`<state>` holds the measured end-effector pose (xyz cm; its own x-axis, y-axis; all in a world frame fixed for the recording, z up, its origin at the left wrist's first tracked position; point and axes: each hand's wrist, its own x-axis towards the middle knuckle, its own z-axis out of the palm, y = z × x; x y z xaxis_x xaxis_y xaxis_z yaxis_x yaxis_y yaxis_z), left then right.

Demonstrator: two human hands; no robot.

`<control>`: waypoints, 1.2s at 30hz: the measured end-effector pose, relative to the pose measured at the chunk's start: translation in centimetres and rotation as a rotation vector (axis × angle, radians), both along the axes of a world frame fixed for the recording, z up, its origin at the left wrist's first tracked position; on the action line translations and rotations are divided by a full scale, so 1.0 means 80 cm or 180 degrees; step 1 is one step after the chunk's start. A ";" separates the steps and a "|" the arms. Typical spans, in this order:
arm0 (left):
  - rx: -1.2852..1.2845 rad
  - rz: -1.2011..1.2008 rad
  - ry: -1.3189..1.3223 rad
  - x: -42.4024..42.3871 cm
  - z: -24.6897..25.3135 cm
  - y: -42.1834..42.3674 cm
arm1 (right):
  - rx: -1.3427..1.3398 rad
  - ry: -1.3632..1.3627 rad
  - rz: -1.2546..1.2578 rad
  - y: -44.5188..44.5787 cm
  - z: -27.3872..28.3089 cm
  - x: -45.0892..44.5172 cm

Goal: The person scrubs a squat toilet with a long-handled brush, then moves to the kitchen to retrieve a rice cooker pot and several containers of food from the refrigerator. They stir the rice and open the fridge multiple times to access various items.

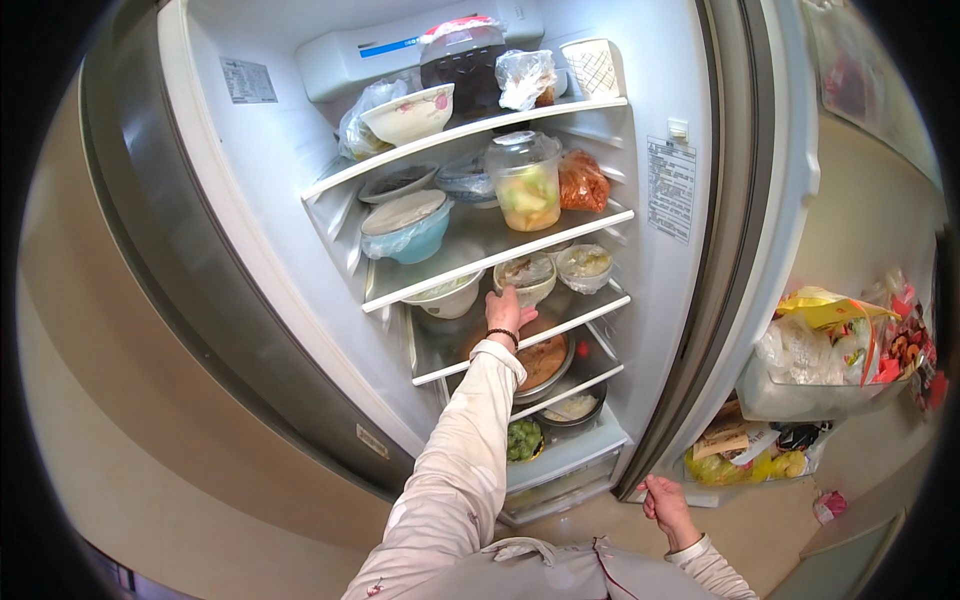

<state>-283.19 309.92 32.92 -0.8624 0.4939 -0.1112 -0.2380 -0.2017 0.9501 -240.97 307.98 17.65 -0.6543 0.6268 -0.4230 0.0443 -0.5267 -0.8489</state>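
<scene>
My left hand (509, 313) reaches into an open refrigerator, a dark beaded bracelet at its wrist. Its fingers are apart, at the near side of a white bowl (526, 289) with food under plastic film. Whether they touch the bowl I cannot tell. Right of it stands a second film-covered bowl (584, 270), and to the left a larger white bowl (448, 300), partly hidden by the shelf above. My right hand (667, 506) hangs low near the base of the open door, its fingers curled and nothing visible in them.
Higher up are a clear tub of cut fruit (525, 187), a blue bowl (409, 236), a bag of red food (584, 182) and a flowered bowl (412, 116). Below sit a metal pot (541, 367) and a bowl of white food (574, 411). Door bins (795, 401) hold several bags.
</scene>
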 end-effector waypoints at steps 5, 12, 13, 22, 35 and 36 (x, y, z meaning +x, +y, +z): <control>0.0044 0.0172 0.0013 -0.013 -0.007 0.023 | 0.0013 -0.0100 0.0042 0.015 -0.010 0.007; 0.0068 0.0264 0.0023 -0.014 -0.001 0.025 | -0.0009 -0.0144 0.0253 0.026 -0.025 0.000; -0.0023 0.0319 -0.0035 -0.016 0.000 0.027 | -0.0019 -0.0141 0.0301 0.027 -0.024 -0.004; -0.0002 0.0381 0.0052 -0.019 -0.011 0.027 | -0.0045 -0.0130 0.0459 0.032 -0.026 -0.013; -0.0081 0.0336 0.1307 0.103 -0.018 -0.015 | 0.0029 -0.0063 0.0656 0.027 -0.035 -0.012; -0.0247 -0.0044 0.1176 0.108 -0.017 -0.002 | 0.0166 -0.0094 0.0750 0.026 -0.031 -0.015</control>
